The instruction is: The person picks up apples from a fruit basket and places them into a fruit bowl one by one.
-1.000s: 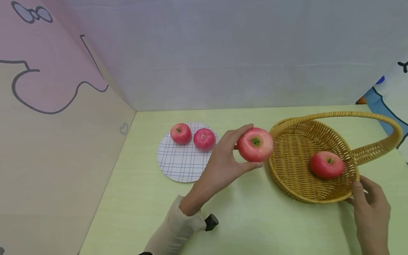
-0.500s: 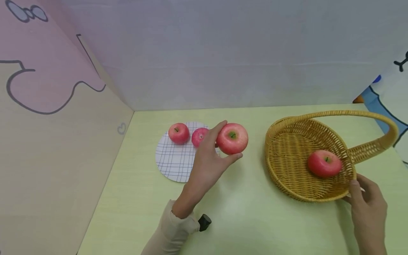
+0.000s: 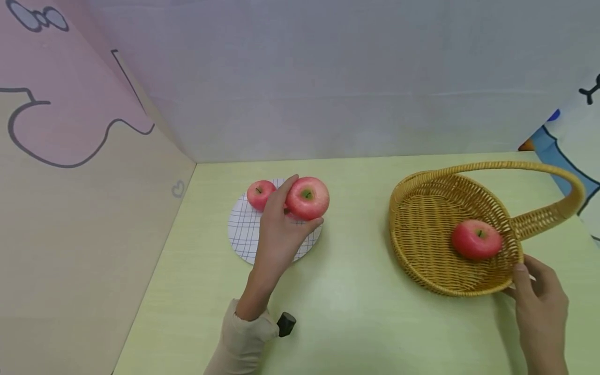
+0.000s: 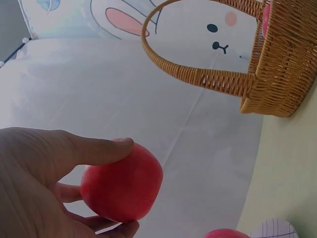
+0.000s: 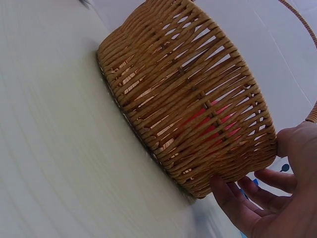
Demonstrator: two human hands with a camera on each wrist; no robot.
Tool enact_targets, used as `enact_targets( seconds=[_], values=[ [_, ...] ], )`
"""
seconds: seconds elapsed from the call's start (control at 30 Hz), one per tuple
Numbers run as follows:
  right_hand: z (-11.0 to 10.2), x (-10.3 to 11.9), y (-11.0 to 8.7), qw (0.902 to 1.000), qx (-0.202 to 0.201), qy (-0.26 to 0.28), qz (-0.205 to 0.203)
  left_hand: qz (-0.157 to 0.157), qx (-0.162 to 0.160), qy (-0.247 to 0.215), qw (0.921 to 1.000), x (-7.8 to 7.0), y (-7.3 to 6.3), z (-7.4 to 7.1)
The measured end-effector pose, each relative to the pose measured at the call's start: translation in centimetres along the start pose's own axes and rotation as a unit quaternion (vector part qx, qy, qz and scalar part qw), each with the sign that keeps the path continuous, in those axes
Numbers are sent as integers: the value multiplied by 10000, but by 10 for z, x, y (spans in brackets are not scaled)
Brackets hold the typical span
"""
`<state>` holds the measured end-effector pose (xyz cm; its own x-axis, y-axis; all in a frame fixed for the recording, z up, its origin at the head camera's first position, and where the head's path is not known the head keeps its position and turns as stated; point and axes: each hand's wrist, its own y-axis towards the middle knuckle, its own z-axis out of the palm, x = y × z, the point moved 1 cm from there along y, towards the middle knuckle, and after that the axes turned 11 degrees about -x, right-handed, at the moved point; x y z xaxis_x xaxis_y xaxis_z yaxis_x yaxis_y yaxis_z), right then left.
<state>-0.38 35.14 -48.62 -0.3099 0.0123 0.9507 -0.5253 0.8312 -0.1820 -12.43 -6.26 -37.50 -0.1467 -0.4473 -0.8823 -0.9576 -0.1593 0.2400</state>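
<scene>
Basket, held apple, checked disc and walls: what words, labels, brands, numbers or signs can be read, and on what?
None can be read in any view.
Round red apple in the left hand: no lettering on the sides shown.
Golden-brown wicker basket: plain weave, no tag seen.
Flat, round white disc: only blue crossing lines.
Beige-and-pink wall panel: line drawings, among them a grey heart outline, but no text.

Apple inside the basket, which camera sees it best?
The head view, looking down into the basket: nothing covers the apple there. The left wrist view shows just a red sliver at the basket's edge; the right wrist view, only red through the basket's gaps.
</scene>
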Motion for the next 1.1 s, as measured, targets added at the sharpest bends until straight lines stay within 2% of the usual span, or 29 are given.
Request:
enact_targets(
  seconds=[0.17, 0.47, 0.73, 0.87, 1.1],
  values=[
    [0, 1, 0, 10000, -6, 32, -27, -157, -59, 11, 9999, 10, 0, -8],
    [0, 2, -2, 9986, 32, -517, -95, -202, -136, 5, 9997, 27, 0, -22],
    [0, 1, -2, 9997, 17, -259, -10, -297, -324, -139, 9989, 42, 3, -33],
    [1, 1, -2, 9995, 0, -327, -20, -352, -373, -108, 9986, 51, 6, -38],
    [1, 1, -1, 9980, -4, -632, -62, -694, -522, 45, 9962, 67, 9, -45]
  ],
)
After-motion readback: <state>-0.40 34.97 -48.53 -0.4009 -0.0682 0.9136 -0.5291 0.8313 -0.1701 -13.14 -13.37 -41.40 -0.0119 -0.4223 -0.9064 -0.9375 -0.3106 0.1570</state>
